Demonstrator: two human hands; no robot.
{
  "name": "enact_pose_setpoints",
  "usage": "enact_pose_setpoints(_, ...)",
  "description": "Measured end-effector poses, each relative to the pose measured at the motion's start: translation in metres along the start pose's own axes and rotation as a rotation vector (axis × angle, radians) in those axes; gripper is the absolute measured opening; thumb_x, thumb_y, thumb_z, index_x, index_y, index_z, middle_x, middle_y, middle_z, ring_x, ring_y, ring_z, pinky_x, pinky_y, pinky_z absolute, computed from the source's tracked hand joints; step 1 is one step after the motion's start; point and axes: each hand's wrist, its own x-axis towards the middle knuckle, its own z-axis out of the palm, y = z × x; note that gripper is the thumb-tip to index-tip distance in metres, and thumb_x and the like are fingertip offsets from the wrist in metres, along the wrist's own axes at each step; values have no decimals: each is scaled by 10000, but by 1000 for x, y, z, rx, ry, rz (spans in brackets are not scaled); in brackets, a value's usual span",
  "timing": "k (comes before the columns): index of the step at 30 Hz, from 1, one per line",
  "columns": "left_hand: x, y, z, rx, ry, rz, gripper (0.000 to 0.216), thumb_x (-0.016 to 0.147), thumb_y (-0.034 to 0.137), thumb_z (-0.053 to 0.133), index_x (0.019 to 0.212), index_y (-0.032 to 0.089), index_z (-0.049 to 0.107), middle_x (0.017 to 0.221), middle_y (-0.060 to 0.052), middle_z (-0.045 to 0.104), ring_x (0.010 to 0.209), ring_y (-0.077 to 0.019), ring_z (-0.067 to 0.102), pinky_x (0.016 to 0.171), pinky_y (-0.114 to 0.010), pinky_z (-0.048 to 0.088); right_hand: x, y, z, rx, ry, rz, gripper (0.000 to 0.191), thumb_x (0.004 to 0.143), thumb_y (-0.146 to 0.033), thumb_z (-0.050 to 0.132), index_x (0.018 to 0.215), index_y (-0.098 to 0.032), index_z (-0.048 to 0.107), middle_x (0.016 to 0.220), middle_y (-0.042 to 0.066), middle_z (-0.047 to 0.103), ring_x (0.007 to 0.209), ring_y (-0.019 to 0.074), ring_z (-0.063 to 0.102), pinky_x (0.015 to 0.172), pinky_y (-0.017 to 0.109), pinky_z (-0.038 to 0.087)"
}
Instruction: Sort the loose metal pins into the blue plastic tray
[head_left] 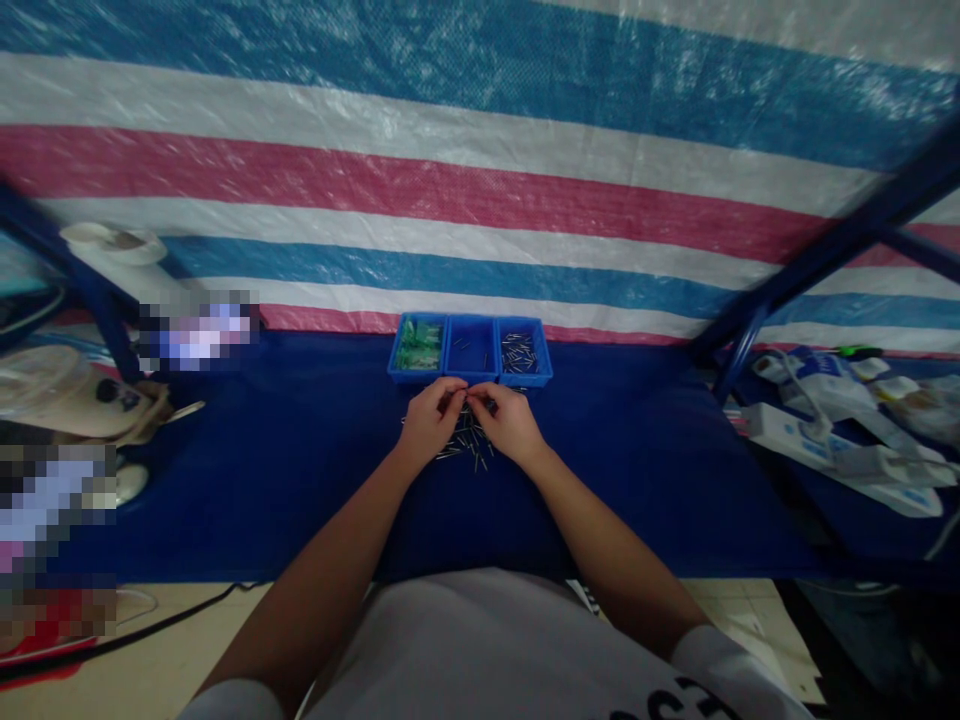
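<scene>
- The left hand [433, 420] is over the table with its thumb and fingers bent in close to each other; what sits at the tips is too small to see, so I cannot tell if they pinch anything
- The heap of thin metal pins [472, 437] lies on the table under and between the two hands, poking out toward the body
- The right hand [514, 420] is bent the same way, and its tips come very near the left hand's tips; I cannot tell if they pinch a pin or touch
- On the far left, a pale tub [71, 395] and other stuff crowd that end of the blue table [300, 470]
- A wide flat part of the table is between that stuff and the left arm
- Just past the hands, three blue boxes sit in a touching row: the left box [417, 378] has green things, the middle box [459, 362] a few pins, the right box [525, 380] many pins
- Behind the boxes hangs a striped sheet [480, 190]
- The table's near edge is by the body
- More flat table is right of the right arm, up to a blue bar [739, 350] and a white plug strip [795, 440]
</scene>
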Motion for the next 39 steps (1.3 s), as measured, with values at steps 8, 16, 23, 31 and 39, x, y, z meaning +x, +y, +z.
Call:
enact_pose_setpoints(8, 1, 2, 0, 1, 53, 25, 170, 828, 206, 566, 993, 188, 602, 863, -19, 661, 629, -96, 583, 572, -216, 480, 0, 0, -2, -32, 12, 2, 146, 887, -212, 535, 931, -196, 673, 852, 39, 702, 742, 162, 631, 700, 271, 474)
enact_pose_setpoints(16, 0, 3, 0, -29, 50, 36, 139, 828, 202, 571, 962, 189, 604, 840, -16, 663, 603, -92, 580, 572, -222, 482, 0, -1, -2, -27, 4, 2, 167, 902, -220, 510, 928, -185, 671, 860, 47, 703, 734, 158, 623, 702, 268, 463)
enact_pose_setpoints(23, 0, 6, -3, -8, 61, 34, 127, 820, 207, 585, 943, 191, 618, 824, -12, 677, 603, -93, 584, 598, -227, 498, 1, -4, -4, -38, -21, 18, 199, 918, -225, 478, 904, -168, 668, 819, 49, 692, 724, 155, 613, 704, 260, 450)
enact_pose_setpoints(31, -1, 4, -1, 34, 60, 44, 126, 840, 244, 570, 939, 191, 625, 858, -25, 683, 633, -103, 593, 591, -228, 498, 0, -2, -3, -8, -6, 36, 190, 917, -255, 483, 942, -186, 658, 825, 43, 686, 710, 154, 612, 659, 257, 457)
enact_pose_setpoints(39, 0, 5, -2, 43, 67, 14, 138, 865, 259, 544, 955, 191, 623, 865, -24, 685, 678, -115, 613, 649, -244, 517, 0, 0, -2, 31, 30, 42, 169, 867, -238, 545, 995, -189, 644, 816, 30, 686, 696, 150, 619, 657, 255, 472)
